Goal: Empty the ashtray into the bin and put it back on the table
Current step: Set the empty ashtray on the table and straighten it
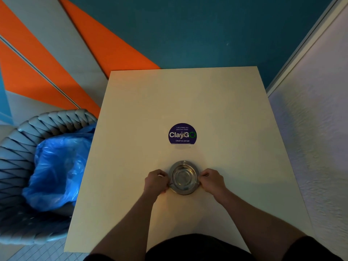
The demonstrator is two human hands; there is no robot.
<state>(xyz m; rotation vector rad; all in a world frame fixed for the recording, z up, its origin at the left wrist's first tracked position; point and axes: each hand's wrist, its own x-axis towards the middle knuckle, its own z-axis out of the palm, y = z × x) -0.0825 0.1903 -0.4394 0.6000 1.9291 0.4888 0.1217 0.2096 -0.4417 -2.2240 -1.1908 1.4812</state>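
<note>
A round shiny metal ashtray (183, 177) rests on the cream table (188, 102), near the middle of its front half. My left hand (156, 181) grips the ashtray's left rim and my right hand (212, 180) grips its right rim. The bowl looks bare inside; I cannot make out ash or butts. To the left of the table stands the bin (22, 144), a grey woven basket lined with a blue plastic bag (58, 166), its mouth open upward.
A round purple "ClayGo" sticker (182, 133) lies on the table just beyond the ashtray. A white textured wall (320, 129) runs close along the table's right side. Behind the table the wall is teal with orange and grey panels.
</note>
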